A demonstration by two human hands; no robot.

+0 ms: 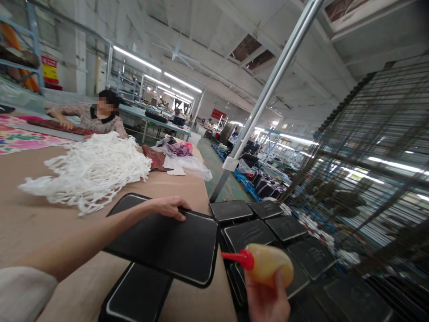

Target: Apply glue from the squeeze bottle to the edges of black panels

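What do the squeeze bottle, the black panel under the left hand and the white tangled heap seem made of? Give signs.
Squeeze bottle: likely soft plastic, its body translucent, with an opaque red nozzle.
Black panel: perhaps plastic or coated board; smooth, satin, with pale edges.
White heap: probably fabric or nonwoven strips, matte, limp and tangled.

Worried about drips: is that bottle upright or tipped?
Tipped: the bottle lies sideways in the right hand, its red nozzle pointing left.
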